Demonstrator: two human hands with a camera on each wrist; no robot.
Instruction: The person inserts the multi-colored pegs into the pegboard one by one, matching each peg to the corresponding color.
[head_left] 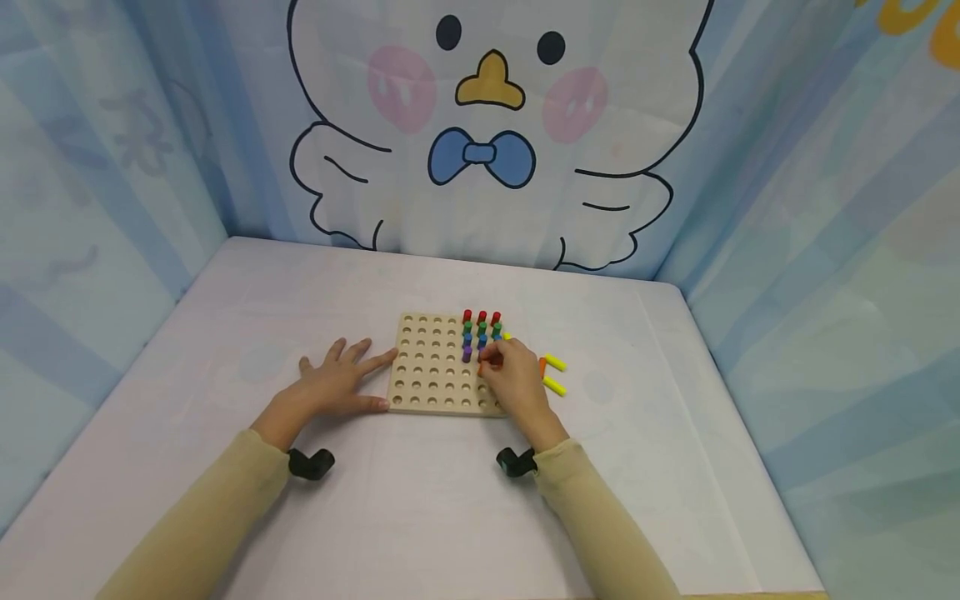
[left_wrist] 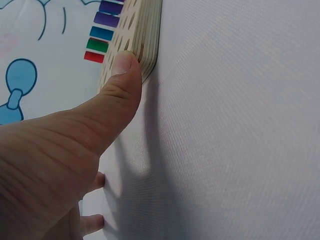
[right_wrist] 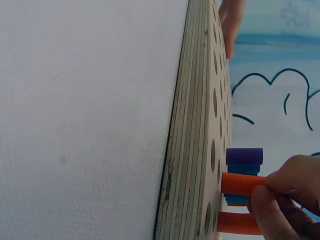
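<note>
A square wooden pegboard (head_left: pixel 442 410) with rows of round holes lies on the table. My left hand (head_left: pixel 330 388) has its fingers spread, the index fingertip and thumb touching the board's left edge. Between thumb and fingertips, my right hand (head_left: pixel 517 390) pinches an orange peg (right_wrist: pixel 241 184), whose lower end meets the board's face; how deep it sits is hidden. Another orange peg (right_wrist: pixel 238 223) stands beside it. Red pegs (head_left: pixel 482 317), green pegs (head_left: pixel 482 329), blue pegs (head_left: pixel 467 341) and a purple peg (head_left: pixel 467 356) stand in the right-hand columns. The right hand covers the board's right side.
Right of the board lie two loose yellow pegs (head_left: pixel 555 362) and an orange peg (head_left: pixel 542 367), partly behind the right hand. White cloth covers the table (head_left: pixel 420 517). Printed curtains (head_left: pixel 825 292) stand along the back and sides. Each wrist bears a black camera (head_left: pixel 311 464).
</note>
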